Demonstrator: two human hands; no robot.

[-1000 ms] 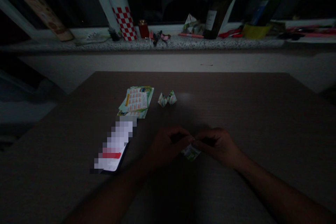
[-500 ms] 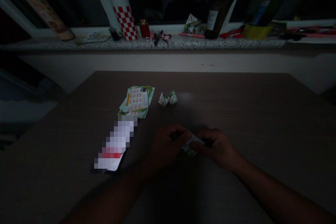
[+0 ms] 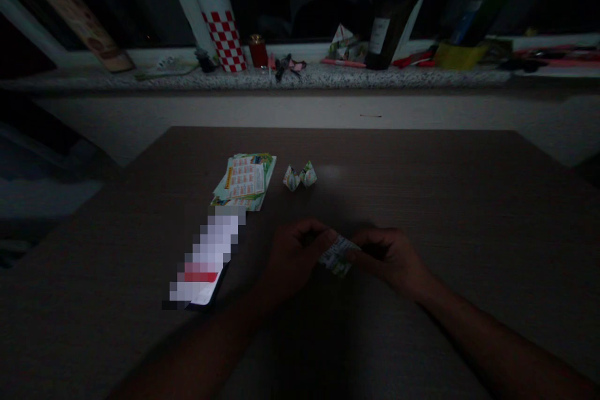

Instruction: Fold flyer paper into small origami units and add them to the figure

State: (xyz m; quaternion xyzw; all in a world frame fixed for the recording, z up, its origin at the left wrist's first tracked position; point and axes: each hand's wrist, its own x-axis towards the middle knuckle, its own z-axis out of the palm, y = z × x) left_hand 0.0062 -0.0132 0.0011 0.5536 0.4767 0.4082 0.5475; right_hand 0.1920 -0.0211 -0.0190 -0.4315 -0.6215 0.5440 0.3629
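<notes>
A small printed piece of paper (image 3: 336, 257) is held between my two hands above the table. My left hand (image 3: 300, 256) pinches its upper left edge, thumb on top. On the other side my right hand (image 3: 391, 259) grips the right edge between thumb and fingers. Dim light hides the paper's exact folds. Beyond the hands stands a small folded paper figure (image 3: 300, 176) with two peaks. To its left lies a loose stack of printed leaflets (image 3: 244, 180), and nearer to me a phone (image 3: 206, 262) with a lit, blurred-out screen.
The wooden table (image 3: 445, 200) ends at a wall below a stone windowsill (image 3: 300, 80). On the sill stand a red-and-white checkered bottle (image 3: 225, 37), a dark labelled bottle (image 3: 382, 34), a red jar (image 3: 257, 51) and a yellow container (image 3: 459, 56).
My thumbs have shifted slightly apart on the paper, and more of its printed face shows. The leaflets, phone and folded figure stay where they were.
</notes>
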